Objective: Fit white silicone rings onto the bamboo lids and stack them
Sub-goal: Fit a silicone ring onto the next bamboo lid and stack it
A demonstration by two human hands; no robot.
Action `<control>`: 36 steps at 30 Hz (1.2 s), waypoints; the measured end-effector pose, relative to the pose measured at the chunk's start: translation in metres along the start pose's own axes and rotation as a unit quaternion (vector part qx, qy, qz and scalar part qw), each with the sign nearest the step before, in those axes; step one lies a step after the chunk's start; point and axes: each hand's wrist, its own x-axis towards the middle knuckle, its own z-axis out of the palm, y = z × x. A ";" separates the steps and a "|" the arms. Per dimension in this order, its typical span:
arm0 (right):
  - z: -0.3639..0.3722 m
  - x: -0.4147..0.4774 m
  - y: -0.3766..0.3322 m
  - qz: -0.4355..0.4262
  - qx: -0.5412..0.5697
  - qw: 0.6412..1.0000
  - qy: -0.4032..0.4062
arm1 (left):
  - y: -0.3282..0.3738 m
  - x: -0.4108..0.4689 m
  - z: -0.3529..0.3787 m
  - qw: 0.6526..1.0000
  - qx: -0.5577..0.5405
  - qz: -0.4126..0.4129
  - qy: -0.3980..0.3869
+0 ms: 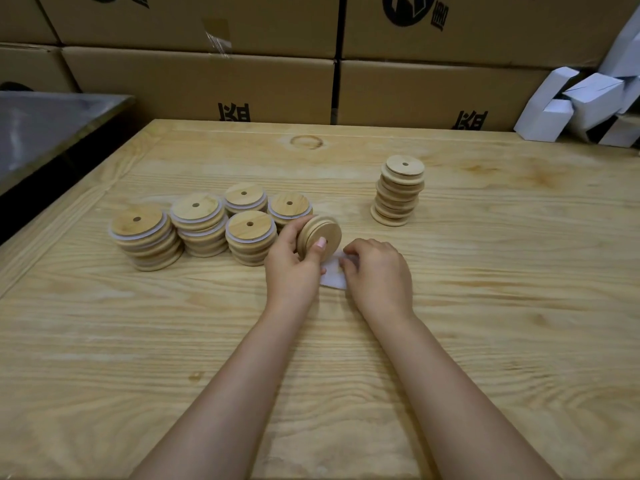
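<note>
Bamboo lid held on edge in left grip, right grip pinching white silicone ring just below.

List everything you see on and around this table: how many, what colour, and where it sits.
ringed lid stacks: five, light bamboo with white rings, clustered left of centre on the table
bare lid stack: one, light bamboo, alone at the right rear of the table
held lid: one, bamboo, tilted on edge in the left hand
white silicone ring: one, white, on the table at the right fingertips
table: one, pale wood
cardboard boxes: several, brown, stacked behind the table
small cartons: several, white, rear right
metal surface: one, grey, rear left
left hand: grips the held lid
right hand: pinches the white silicone ring
</note>
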 end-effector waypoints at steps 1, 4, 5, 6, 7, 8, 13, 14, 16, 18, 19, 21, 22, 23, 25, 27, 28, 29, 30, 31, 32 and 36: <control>0.000 0.000 0.000 0.012 0.003 1.000 0.010 | 0.000 0.000 0.000 1.000 0.001 0.005 -0.001; -0.002 0.000 0.001 0.026 0.000 0.999 0.033 | 0.001 -0.001 -0.001 1.000 -0.005 0.019 0.008; -0.002 0.000 0.001 0.019 -0.001 0.999 0.039 | 0.001 -0.001 -0.001 1.000 -0.008 0.023 0.013; -0.003 0.000 0.001 0.010 -0.002 0.999 0.046 | 0.001 -0.001 -0.002 0.999 -0.009 0.029 0.018; -0.003 0.000 0.001 0.003 -0.002 0.999 0.054 | 0.002 -0.001 -0.002 0.999 -0.009 0.036 0.022; -0.004 0.000 0.001 -0.004 -0.001 0.998 0.063 | 0.002 -0.001 -0.003 0.999 -0.010 0.041 0.024; -0.006 -0.001 0.001 0.005 0.073 0.991 0.115 | 0.006 -0.003 -0.004 0.997 -0.029 0.048 0.043; -0.006 0.000 0.002 0.014 0.104 0.988 0.113 | 0.007 -0.003 -0.004 0.997 -0.033 0.051 0.047; -0.006 0.001 0.002 0.011 0.159 0.981 0.115 | 0.009 -0.004 -0.004 0.996 -0.046 0.052 0.057; -0.007 0.001 0.001 -0.008 0.181 0.974 0.138 | 0.010 -0.005 -0.003 0.995 -0.062 0.045 0.067; -0.008 0.002 0.001 -0.012 0.190 0.970 0.150 | 0.010 -0.005 -0.002 0.994 -0.069 0.040 0.070; -0.009 0.001 0.000 -0.014 0.233 0.959 0.161 | 0.011 -0.005 -0.002 0.994 -0.073 0.039 0.069; -0.010 0.001 -0.001 -0.017 0.267 0.951 0.158 | 0.011 -0.005 -0.002 0.995 -0.071 0.038 0.065; -0.011 0.000 -0.002 -0.022 0.299 0.942 0.151 | 0.012 -0.005 -0.002 0.995 -0.068 0.036 0.056; -0.013 -0.001 -0.003 -0.031 0.347 0.929 0.127 | 0.012 -0.005 -0.002 0.997 -0.057 0.031 0.031; -0.012 -0.001 -0.004 -0.023 0.378 0.920 0.100 | 0.012 -0.006 -0.001 0.999 -0.043 0.028 0.009; -0.011 -0.001 -0.004 -0.016 0.389 0.917 0.092 | 0.012 -0.007 0.000 0.999 -0.043 0.026 0.001; -0.011 0.000 -0.003 -0.008 0.397 0.914 0.086 | 0.012 -0.007 0.000 0.999 -0.046 0.025 -0.005; -0.010 0.000 -0.003 -0.001 0.405 0.911 0.082 | 0.013 -0.007 0.000 0.998 -0.047 0.026 -0.010; -0.010 0.000 -0.003 0.004 0.413 0.907 0.078 | 0.013 -0.007 0.000 0.998 -0.046 0.027 -0.016; -0.010 0.000 -0.003 0.008 0.424 0.903 0.073 | 0.014 -0.008 0.000 0.998 -0.046 0.029 -0.022; -0.008 0.001 -0.005 0.016 0.450 0.890 0.067 | 0.013 -0.008 -0.001 0.997 -0.044 0.043 -0.050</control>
